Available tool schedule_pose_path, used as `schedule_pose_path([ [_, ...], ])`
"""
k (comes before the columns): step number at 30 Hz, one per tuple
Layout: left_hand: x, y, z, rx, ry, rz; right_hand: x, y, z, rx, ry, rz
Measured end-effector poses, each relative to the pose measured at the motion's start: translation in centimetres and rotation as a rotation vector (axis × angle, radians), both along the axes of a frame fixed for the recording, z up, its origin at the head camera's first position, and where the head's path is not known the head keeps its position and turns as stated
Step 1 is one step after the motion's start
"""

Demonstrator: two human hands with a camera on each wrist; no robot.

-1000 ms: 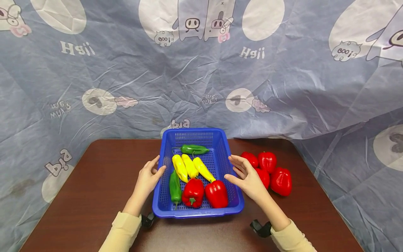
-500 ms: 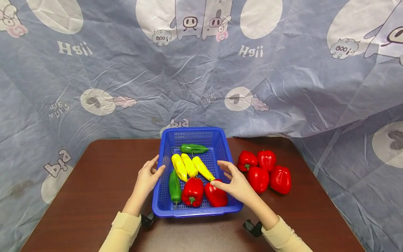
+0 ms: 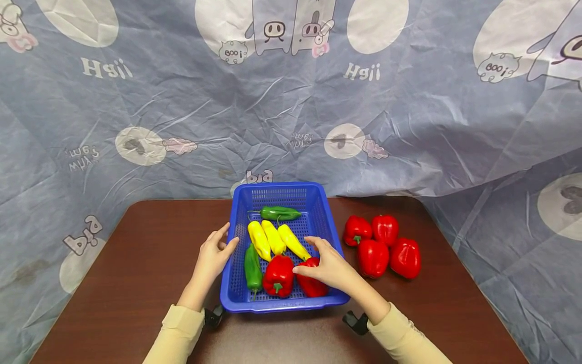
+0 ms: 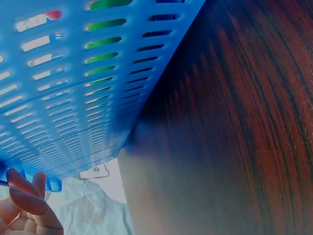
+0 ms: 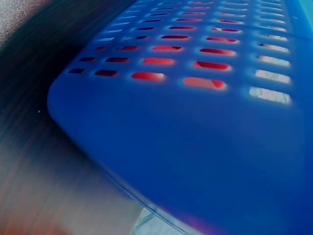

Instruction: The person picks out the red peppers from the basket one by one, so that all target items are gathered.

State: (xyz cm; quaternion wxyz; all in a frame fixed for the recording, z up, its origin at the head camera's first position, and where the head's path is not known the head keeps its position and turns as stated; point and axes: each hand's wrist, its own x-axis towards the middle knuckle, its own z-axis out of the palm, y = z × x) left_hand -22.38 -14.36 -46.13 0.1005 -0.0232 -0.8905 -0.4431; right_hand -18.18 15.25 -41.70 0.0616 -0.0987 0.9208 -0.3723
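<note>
A blue plastic basket (image 3: 284, 306) stands on the brown table. Inside it lie two red bell peppers, one at the front middle (image 3: 278, 276) and one at the front right (image 3: 309, 287). Three yellow peppers (image 3: 273, 237) and two long green peppers, one at the back (image 3: 280, 213) and one at the left (image 3: 252, 270), share the basket. My left hand (image 3: 214, 257) rests at the left rim, its fingers loosely bent. My right hand (image 3: 329, 266) is over the front-right bell pepper with thumb and fingers spread, partly covering it. The right wrist view shows only the basket wall, no fingers.
Several more red bell peppers (image 3: 374, 259) lie on the table (image 3: 136, 283) to the right of the basket. A wrinkled grey-blue printed cloth (image 3: 254, 111) hangs behind the table. A black wrist-camera mount (image 3: 355, 322) shows below the right wrist.
My right hand has moved left and slightly down, from the basket's right rim to above the front-right bell pepper. The left hand stays at the left rim. The peppers keep their places.
</note>
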Motion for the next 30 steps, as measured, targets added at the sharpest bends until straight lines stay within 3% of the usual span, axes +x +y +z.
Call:
schedule_pose_path([
  [16,0.0,0.1,0.2,0.006,0.007,0.002,0.2,-1.5,-0.5,0.226,-0.069,-0.063],
  [30,0.0,0.1,0.1,-0.005,-0.004,0.004,0.3,-2.2,-1.0,0.286,-0.026,-0.113],
])
